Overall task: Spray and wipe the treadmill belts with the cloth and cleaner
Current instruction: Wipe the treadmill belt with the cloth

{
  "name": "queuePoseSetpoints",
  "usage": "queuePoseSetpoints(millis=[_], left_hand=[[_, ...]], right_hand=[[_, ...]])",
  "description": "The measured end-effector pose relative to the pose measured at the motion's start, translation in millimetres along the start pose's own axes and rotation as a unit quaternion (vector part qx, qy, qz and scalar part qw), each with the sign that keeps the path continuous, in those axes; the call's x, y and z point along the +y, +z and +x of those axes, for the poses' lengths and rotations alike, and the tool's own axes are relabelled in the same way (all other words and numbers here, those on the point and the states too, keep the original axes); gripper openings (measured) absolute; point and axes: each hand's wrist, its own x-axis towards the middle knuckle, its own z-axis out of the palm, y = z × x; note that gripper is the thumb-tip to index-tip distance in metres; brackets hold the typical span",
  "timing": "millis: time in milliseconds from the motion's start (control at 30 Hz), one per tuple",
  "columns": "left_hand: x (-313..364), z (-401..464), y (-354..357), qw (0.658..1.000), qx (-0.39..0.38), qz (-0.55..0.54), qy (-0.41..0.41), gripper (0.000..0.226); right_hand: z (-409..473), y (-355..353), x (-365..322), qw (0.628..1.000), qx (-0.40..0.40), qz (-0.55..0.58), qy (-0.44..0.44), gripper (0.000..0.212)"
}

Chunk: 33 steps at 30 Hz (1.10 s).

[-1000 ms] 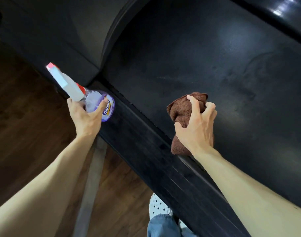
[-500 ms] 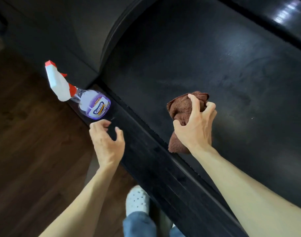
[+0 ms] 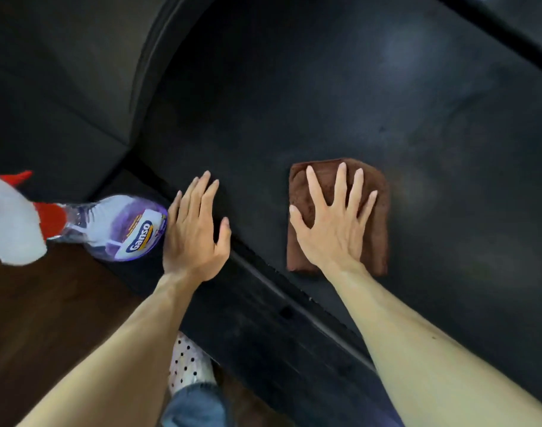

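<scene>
Most of the view is taken up by the black treadmill belt point(image 3: 371, 97), which runs from the near right up to the far side and is faintly streaked with pale patches. Along its left edge a dark side rail point(image 3: 263, 318) is seen running diagonally from the far left to the near right, and beyond that, on the left, a dark wooden floor point(image 3: 47, 318) is shown. At the far left, a curved dark housing point(image 3: 78, 72) of the machine is seen rising above the rail. The cleaner bottle point(image 3: 121, 228), clear with purple liquid, a white trigger head and red collar, is stood on the rail at the left, tilted toward the camera by the wide lens, its label reading "Ganso". The brown cloth point(image 3: 377, 217) is laid flat on the belt, folded into a rough rectangle, right of the rail and near the middle of the view. The right hand point(image 3: 334, 223) is pressed flat on the cloth with its fingers straight and spread apart. The left hand point(image 3: 195, 229) is laid flat across the rail's edge just right of the bottle, fingers straight and close together, nothing gripped. A white dotted shoe point(image 3: 186, 362) and a blue trouser cuff point(image 3: 195, 405) are seen at the near edge.
</scene>
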Motion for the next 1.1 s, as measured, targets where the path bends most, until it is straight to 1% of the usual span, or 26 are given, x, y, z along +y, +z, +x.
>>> queuePoseSetpoints(millis=[100,133,167,233,300,333,400,467,500,533,600,633,700,733,767,800,833,900,933,967,1000,1033,1100], left_hand=[[-0.2,1.3,-0.9,1.000,0.004,-0.010,-0.009,0.067],[0.0,1.4,-1.9,1.000,0.003,-0.011,-0.011,0.068],[0.7,1.4,-3.0,1.000,0.000,-0.012,-0.012,0.068],[1.2,1.7,-4.3,1.000,-0.005,-0.014,-0.015,0.068],[1.6,1.3,-4.3,1.000,-0.007,-0.013,-0.018,0.069],[1.7,1.8,-3.6,1.000,-0.005,-0.013,-0.017,0.069],[0.3,2.0,-2.3,1.000,0.001,-0.012,-0.018,0.070],[0.4,2.0,-1.7,1.000,0.006,-0.012,-0.015,0.071],[0.5,2.1,-1.0,1.000,0.008,-0.010,-0.016,0.071],[0.4,1.5,-0.2,1.000,0.008,-0.010,-0.017,0.071],[0.6,0.6,0.5,1.000,0.007,-0.013,-0.016,0.071],[0.4,0.3,0.2,1.000,0.005,-0.012,-0.018,0.071],[0.1,0.7,-0.3,1.000,0.000,-0.008,-0.019,0.071],[0.3,0.9,-0.7,1.000,-0.005,-0.005,-0.018,0.071],[0.8,0.8,-1.3,1.000,-0.010,-0.004,-0.018,0.071],[1.5,1.3,-1.6,1.000,-0.011,-0.005,-0.018,0.071],[2.0,2.2,-1.6,1.000,-0.009,-0.007,-0.020,0.072],[1.1,0.7,-2.2,1.000,-0.008,-0.008,-0.022,0.072],[1.6,0.2,-2.0,1.000,-0.004,-0.010,-0.019,0.072],[1.5,0.5,-1.3,1.000,0.004,-0.013,-0.018,0.072],[1.6,0.4,0.6,1.000,0.007,-0.014,-0.016,0.072],[1.8,-0.6,1.1,1.000,0.003,-0.014,-0.016,0.071],[0.9,-0.8,-0.5,1.000,0.001,-0.012,-0.022,0.071]], right_hand=[[36.7,2.9,-29.6,0.998,0.032,0.007,0.052,0.070],[47.3,2.2,-43.4,0.998,0.033,0.012,0.057,0.069],[52.0,0.9,-56.5,0.998,0.036,0.014,0.047,0.068],[36.7,2.8,-70.4,0.999,0.037,0.013,-0.012,0.068],[-4.0,6.4,-57.9,0.998,0.020,0.003,-0.061,0.070],[-24.3,8.4,-42.4,0.998,0.009,-0.004,-0.056,0.070],[-38.7,10.1,-7.1,1.000,0.001,-0.005,0.018,0.068],[-12.5,5.8,11.7,0.993,0.016,0.004,0.113,0.066],[10.0,4.2,10.8,0.990,0.029,0.006,0.139,0.066],[31.9,2.9,3.8,0.989,0.036,0.013,0.145,0.066],[58.0,-0.5,-22.3,0.993,0.042,0.022,0.112,0.066],[57.4,0.2,-36.6,0.996,0.044,0.020,0.074,0.067],[26.9,3.8,-53.5,0.999,0.037,0.000,-0.010,0.067],[3.8,5.5,-51.5,0.999,0.026,-0.005,-0.046,0.067],[-19.2,8.7,-42.4,0.998,0.015,-0.007,-0.060,0.067],[-37.7,11.4,-27.6,0.998,0.007,-0.008,-0.054,0.067],[-48.1,13.4,-10.0,1.000,0.007,-0.012,-0.022,0.066],[-37.8,9.5,23.7,0.995,0.014,0.003,0.099,0.066],[-17.5,4.3,34.0,0.987,0.026,0.012,0.157,0.066],[9.8,-0.9,37.3,0.980,0.035,0.020,0.192,0.067],[38.0,-4.0,34.9,0.979,0.038,0.028,0.199,0.067],[61.1,-7.7,23.7,0.983,0.037,0.033,0.179,0.067],[81.6,-6.5,-13.7,0.993,0.048,0.025,0.102,0.068]])
